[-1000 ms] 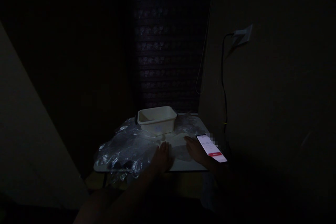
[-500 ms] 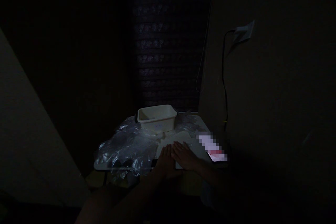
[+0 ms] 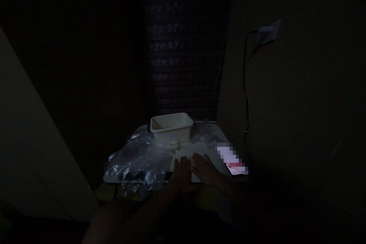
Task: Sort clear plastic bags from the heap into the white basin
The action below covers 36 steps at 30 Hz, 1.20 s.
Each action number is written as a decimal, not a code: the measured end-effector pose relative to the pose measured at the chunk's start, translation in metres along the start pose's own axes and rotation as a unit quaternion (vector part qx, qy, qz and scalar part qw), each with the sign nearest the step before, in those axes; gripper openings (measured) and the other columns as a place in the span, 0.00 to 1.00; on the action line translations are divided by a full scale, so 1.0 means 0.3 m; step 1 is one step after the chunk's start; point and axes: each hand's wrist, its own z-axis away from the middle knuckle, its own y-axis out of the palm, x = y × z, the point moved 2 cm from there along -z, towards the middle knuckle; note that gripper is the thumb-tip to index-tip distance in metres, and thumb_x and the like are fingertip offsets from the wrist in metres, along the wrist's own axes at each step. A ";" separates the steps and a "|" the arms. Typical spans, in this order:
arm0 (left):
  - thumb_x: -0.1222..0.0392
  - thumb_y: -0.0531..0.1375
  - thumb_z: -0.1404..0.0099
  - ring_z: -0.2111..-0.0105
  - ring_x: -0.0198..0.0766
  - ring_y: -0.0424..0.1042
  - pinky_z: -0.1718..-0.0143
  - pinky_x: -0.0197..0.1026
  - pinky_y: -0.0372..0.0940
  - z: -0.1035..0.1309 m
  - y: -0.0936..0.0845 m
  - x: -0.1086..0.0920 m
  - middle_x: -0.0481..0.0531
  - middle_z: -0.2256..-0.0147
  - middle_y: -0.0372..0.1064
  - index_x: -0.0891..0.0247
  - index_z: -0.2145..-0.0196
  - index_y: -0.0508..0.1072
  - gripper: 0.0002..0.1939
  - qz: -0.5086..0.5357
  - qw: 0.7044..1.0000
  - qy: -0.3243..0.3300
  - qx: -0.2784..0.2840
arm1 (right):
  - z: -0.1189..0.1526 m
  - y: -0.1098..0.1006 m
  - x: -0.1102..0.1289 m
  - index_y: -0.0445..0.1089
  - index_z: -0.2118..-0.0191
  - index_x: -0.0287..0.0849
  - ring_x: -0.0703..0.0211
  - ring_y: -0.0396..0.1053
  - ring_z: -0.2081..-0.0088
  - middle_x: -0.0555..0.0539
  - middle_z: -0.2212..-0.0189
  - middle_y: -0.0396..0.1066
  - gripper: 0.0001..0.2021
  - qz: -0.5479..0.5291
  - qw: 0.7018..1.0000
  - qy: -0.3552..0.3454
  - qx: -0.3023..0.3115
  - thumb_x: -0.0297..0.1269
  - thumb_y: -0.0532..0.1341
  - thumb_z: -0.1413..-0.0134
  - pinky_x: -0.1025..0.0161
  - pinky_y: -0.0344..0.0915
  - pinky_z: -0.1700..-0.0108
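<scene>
Behind both flat, open hands (image 3: pixel 191 170), white bin (image 3: pixel 172 129), left, crumpled plastic (image 3: pixel 140 160)

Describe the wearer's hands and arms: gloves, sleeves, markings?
Left hand and right hand are bare, no gloves. No sleeves or cables show on the forearms. Too dark to make out rings, nail details or small markings.
</scene>
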 end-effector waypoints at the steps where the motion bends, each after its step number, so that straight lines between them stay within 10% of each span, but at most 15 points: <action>1: 0.37 0.40 0.54 0.50 0.55 0.33 0.56 0.55 0.31 -0.001 0.002 0.001 0.69 0.50 0.39 0.77 0.51 0.47 0.43 -0.002 1.000 -0.003 -0.003 | 0.003 0.000 -0.005 0.47 0.50 0.36 0.57 0.39 0.49 0.41 0.50 0.46 0.25 0.003 1.000 0.004 -0.002 0.44 0.35 0.51 0.51 0.33 0.51; 36: 0.39 0.38 0.53 0.50 0.54 0.34 0.55 0.54 0.30 0.002 0.006 0.004 0.70 0.50 0.37 0.80 0.51 0.44 0.43 -0.009 1.000 -0.012 -0.008 | 0.071 -0.023 -0.158 0.54 0.54 0.37 0.54 0.43 0.50 0.40 0.52 0.51 0.24 0.042 0.995 0.075 -0.048 0.45 0.39 0.52 0.48 0.30 0.51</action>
